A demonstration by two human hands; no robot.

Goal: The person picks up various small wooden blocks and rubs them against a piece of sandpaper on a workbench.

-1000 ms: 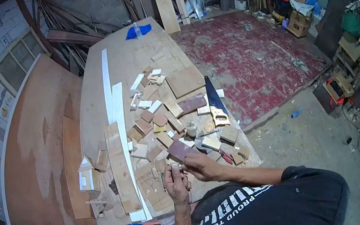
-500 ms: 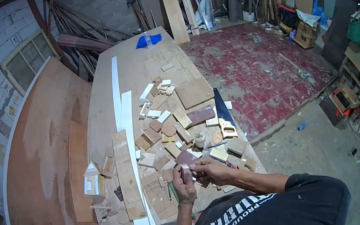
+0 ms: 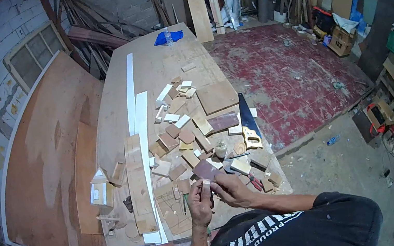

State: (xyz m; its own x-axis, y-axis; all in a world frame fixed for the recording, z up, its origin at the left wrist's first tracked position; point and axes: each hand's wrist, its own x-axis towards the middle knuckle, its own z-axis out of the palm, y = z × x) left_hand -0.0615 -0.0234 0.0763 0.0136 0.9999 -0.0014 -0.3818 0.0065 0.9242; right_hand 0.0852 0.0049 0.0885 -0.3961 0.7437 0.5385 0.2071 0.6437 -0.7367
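Small pale rectangular wooden block [image 3: 206, 182], pinched in the left hand [image 3: 201, 205]. Right hand [image 3: 232, 190]: just beside it, grip cannot be told.

A clear bottle [image 3: 168, 37] stands by blue cloth [image 3: 177, 35]; a cardboard box [image 3: 339, 43] edges red flooring [image 3: 278, 77].

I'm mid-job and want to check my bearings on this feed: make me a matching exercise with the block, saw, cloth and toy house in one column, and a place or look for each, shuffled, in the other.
Things
1. small block
2. saw
3. cloth
4. toy house

Places and looks
A. blue, at the far end of the table
B. on the table's left side, with a peaked roof
C. held in the fingers of the left hand
D. dark blade, yellowish handle, along the table's right edge

Pairs: 1-C, 2-D, 3-A, 4-B
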